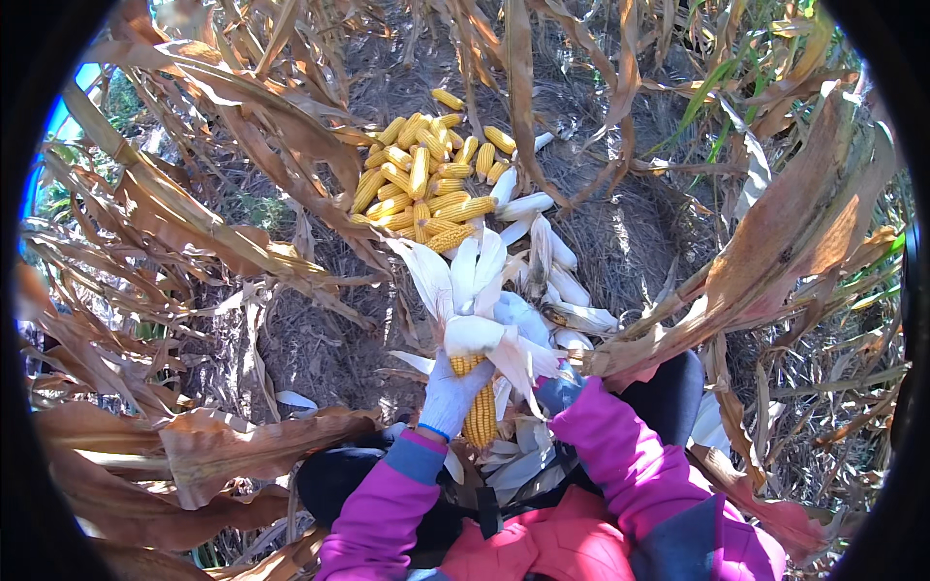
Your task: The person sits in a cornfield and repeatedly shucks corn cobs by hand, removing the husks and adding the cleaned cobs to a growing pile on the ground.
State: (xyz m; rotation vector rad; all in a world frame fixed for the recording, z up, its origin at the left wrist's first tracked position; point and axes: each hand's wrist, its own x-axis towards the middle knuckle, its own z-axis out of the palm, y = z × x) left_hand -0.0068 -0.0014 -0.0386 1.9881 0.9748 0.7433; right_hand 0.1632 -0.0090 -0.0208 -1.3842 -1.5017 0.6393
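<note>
A yellow ear of corn [480, 418] points down toward my lap, its kernels bared at the lower end. My left hand [449, 395], in a white glove with a blue cuff edge, is closed around the ear from the left. Pale corn husk [471, 281] flares up and away from the ear's upper end, with loose strips hanging to the right. Behind these strips my right hand [523, 316], gloved too, is at the husk and appears closed on it; its fingers are mostly hidden.
Ahead lies a heap of bare yellow corn ears [418, 174] on the soil. Several ears still in pale husks [570, 287] lie to its right. Dry corn stalks and leaves [785, 232] arch in from both sides, close to my arms. Loose husks [523, 463] lie near my lap.
</note>
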